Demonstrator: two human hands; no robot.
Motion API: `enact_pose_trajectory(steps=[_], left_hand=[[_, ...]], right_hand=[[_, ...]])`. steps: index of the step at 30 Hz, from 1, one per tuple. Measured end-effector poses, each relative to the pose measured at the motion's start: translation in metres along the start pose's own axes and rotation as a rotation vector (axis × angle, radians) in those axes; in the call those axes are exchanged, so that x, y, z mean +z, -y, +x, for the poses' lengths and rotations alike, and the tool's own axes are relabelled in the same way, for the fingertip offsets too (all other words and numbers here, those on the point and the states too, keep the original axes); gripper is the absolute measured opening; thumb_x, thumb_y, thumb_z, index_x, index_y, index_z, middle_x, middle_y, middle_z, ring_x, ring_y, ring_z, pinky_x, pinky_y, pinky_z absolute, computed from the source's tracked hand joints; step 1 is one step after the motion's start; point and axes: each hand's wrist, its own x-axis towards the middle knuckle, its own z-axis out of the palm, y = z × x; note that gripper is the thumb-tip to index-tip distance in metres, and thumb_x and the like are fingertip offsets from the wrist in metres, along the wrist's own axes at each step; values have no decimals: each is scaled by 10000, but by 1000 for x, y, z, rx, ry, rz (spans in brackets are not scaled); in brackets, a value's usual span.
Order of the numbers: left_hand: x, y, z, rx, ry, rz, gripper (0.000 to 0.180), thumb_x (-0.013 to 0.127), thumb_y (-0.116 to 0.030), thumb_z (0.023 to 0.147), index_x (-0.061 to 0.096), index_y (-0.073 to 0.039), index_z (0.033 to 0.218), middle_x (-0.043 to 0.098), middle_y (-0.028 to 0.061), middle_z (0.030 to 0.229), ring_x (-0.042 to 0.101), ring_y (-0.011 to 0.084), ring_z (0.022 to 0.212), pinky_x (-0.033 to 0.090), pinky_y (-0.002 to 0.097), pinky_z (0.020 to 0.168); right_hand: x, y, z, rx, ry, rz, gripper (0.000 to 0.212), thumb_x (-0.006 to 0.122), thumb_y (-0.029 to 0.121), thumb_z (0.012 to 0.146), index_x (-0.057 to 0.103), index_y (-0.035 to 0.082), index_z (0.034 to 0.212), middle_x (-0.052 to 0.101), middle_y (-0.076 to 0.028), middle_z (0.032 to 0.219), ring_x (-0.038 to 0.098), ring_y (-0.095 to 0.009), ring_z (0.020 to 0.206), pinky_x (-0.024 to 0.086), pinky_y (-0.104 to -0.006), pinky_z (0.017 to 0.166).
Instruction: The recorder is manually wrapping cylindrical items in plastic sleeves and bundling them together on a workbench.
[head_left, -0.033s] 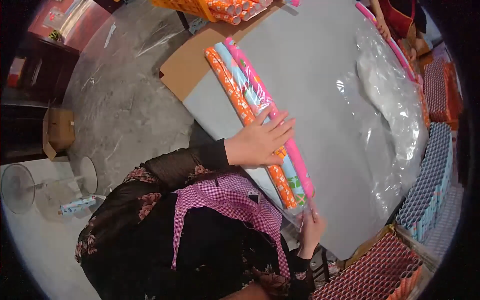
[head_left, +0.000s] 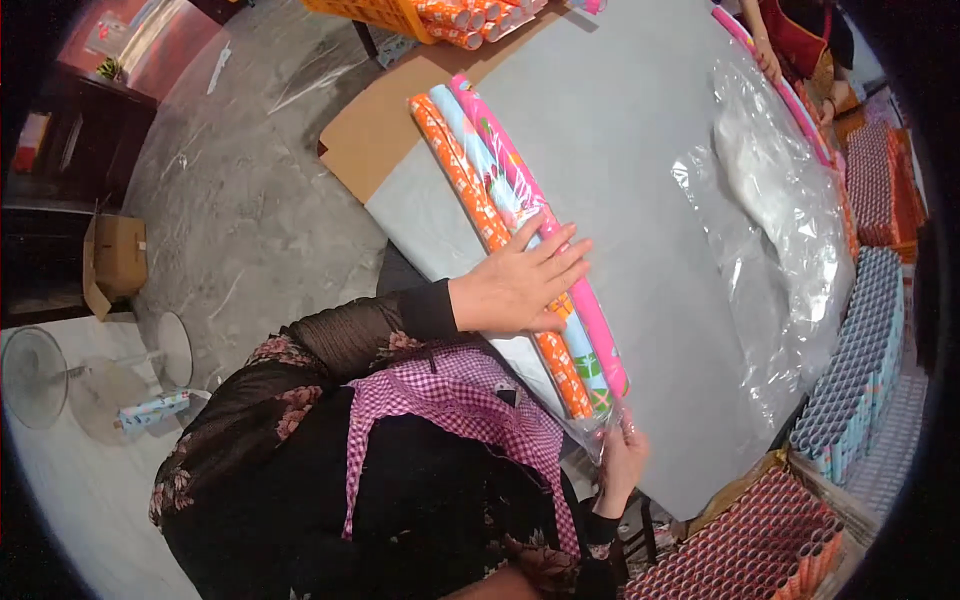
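Three rolls of gift wrap lie side by side in a clear plastic sleeve on the grey table: an orange patterned roll [head_left: 467,180], a light blue roll [head_left: 580,345] in the middle and a pink roll [head_left: 598,320]. Across their middle lies my left hand [head_left: 520,285], flat, with its fingers spread over the plastic. My right hand [head_left: 624,458] is at the near end of the rolls. Its fingers are closed on the gathered end of the plastic sleeve [head_left: 590,432], which sticks out past the rolls.
Loose clear plastic sleeves [head_left: 785,210] are heaped on the table's right side. An orange crate [head_left: 375,15] stands at the far edge beside more orange rolls. Stacked rolls [head_left: 850,365] line the right edge. At the far right, another person's hand [head_left: 768,62] touches a pink roll.
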Motion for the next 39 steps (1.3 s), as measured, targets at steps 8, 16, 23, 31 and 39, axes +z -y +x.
enact_pose_trajectory(steps=[8,16,23,31,39], left_hand=[[-2,0,-1,8,-6,-18,758,634,-558,784,546,-13,1302,441,171,1455,362,341,1386,174,590,1150],[4,1,-1,-12,19,-57,732,646,-530,776,557,-21,1294,444,157,1461,363,332,1390,190,591,1140],[3,2,2,-16,64,9,720,640,-522,802,549,-19,1309,457,154,1456,405,354,1356,211,593,1126],[6,-2,3,45,87,114,760,583,-568,834,497,-32,1366,450,121,1472,405,358,1351,190,594,1134],[5,-2,1,40,98,137,785,637,-535,798,483,-47,1394,422,116,1505,390,341,1377,188,593,1134]], right_hand=[[4,9,2,47,55,395,296,521,254,1016,647,-10,1058,449,10,533,344,-61,401,259,-225,376],[16,20,2,202,8,528,242,552,255,1000,639,43,1076,414,43,534,353,-41,408,262,-222,380],[-2,36,0,167,37,3,261,598,223,932,738,3,918,490,22,536,432,-54,495,326,-238,467],[-1,23,0,59,83,235,398,602,299,965,667,-23,1188,458,53,552,363,-36,430,262,-201,411],[14,31,9,219,1,293,265,628,150,911,706,5,1118,499,61,587,400,-28,427,274,-203,382]])
